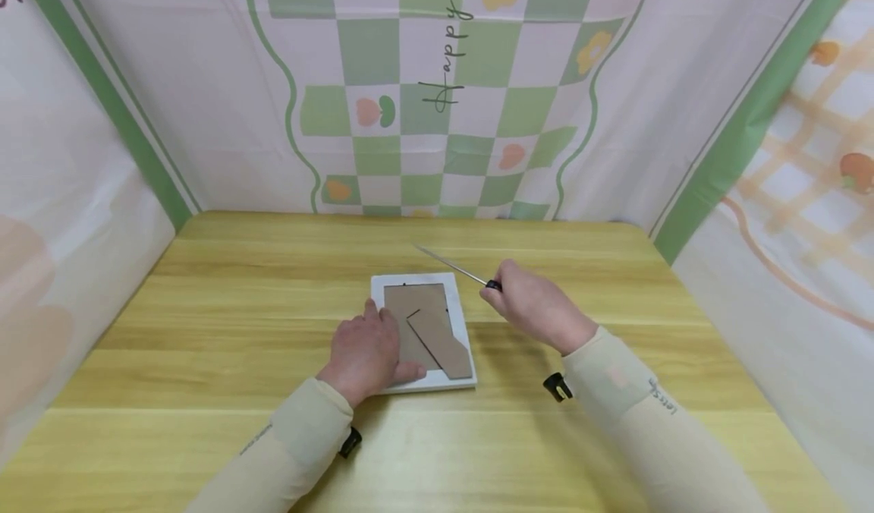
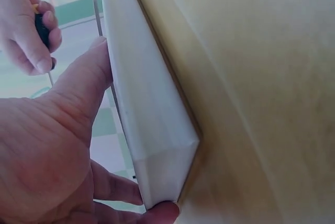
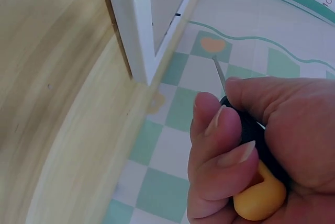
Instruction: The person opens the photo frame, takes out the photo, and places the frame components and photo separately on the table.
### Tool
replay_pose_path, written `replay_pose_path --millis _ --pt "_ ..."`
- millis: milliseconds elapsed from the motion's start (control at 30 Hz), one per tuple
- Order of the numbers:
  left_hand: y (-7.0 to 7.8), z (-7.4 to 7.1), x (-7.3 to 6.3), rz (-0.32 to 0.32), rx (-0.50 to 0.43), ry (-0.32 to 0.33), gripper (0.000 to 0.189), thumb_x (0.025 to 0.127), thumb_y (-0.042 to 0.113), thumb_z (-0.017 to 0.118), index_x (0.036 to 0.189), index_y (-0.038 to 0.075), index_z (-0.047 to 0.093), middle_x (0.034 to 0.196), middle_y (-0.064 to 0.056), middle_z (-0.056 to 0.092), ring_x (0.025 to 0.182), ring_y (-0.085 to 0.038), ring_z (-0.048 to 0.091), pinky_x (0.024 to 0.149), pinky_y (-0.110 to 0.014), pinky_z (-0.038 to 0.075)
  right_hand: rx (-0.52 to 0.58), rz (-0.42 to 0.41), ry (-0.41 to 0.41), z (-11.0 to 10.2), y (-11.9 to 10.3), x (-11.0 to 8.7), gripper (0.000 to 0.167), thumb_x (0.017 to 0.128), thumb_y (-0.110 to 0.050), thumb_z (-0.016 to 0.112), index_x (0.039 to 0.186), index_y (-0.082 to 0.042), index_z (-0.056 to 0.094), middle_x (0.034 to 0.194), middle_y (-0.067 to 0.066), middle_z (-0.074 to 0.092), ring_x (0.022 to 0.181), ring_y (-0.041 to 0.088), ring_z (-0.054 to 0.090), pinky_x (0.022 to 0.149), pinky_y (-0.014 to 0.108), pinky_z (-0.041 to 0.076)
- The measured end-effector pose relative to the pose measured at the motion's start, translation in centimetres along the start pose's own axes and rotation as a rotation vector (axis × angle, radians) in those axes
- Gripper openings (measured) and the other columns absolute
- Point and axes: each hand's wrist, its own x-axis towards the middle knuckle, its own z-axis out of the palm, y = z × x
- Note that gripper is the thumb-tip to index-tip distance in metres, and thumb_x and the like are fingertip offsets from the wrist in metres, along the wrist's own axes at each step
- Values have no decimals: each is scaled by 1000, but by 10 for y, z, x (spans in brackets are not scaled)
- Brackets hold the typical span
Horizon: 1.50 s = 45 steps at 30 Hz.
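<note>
A white picture frame lies on the table with its brown backing board facing up. On that board an easel-stand flap sits at a slant. My left hand holds the frame at its lower left, thumb across the near edge and fingers along the left side; a fingertip curls at the frame's corner in the left wrist view. To the right of the frame, raised over the table, my right hand grips a screwdriver by its black and yellow handle. Its thin metal shaft points far left.
The wood-grain table extends around the frame on all sides. Printed cloth hangs along the table's far edge, with more cloth at left and right. Each wrist carries a black clip near the sleeve.
</note>
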Motion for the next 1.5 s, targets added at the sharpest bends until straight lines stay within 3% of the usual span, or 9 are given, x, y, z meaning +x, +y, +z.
replay_pose_path --millis 367,567,633,900,1100,1267,1367,1500 --pt "8 1 -1 -40 90 -10 113 82 85 62 137 -14 57 150 -38 47 89 -35 73 74 -42 59 -1 16 16 10 -2 -1 30 107 -32 56 94 -5 51 70 2 47 61 18 48 55 32 39" --pt "10 0 -3 -24 110 -11 112 85 83 59 139 -15 57 151 -38 46 79 -31 71 71 -40 58 -8 34 -2 13 -3 0 30 108 -32 55 93 -6 54 71 3 47 62 17 48 56 32 39" --pt "11 0 -4 -24 88 2 110 85 82 62 136 -16 58 149 -40 48 76 -31 70 71 -40 59 -8 41 -9 14 -3 0 30 108 -32 54 93 -6 54 71 3 47 63 17 47 56 31 39" --pt "11 -3 -7 -33 -78 42 94 85 66 76 114 -22 66 138 -50 48 42 -19 52 38 -31 47 -20 33 7 15 -3 1 30 108 -33 54 93 -6 55 72 3 48 64 18 48 58 32 39" --pt "11 -3 -8 -11 -50 62 81 88 61 76 99 -19 71 131 -50 54 45 -24 58 39 -32 49 -11 47 -10 16 -4 1 30 108 -32 53 94 -5 53 71 3 44 63 18 45 57 31 35" --pt "9 -5 -9 -3 -80 43 75 88 58 77 96 -17 72 130 -49 55 52 -27 64 42 -33 52 -3 55 -30 16 -5 1 30 109 -32 52 95 -5 52 71 2 42 62 17 42 56 31 32" --pt "5 -7 -10 0 -115 41 64 86 55 81 85 -8 71 123 -40 64 66 -31 70 49 -36 55 -6 52 -32 16 -5 1 31 109 -32 51 95 -5 51 71 2 41 62 17 41 56 31 32" --pt "-3 -11 -11 -14 -143 35 54 82 53 86 75 6 61 97 -20 65 69 -27 64 53 -37 54 -10 54 -28 17 -5 0 31 109 -33 51 95 -5 51 71 2 41 62 18 42 56 31 33"
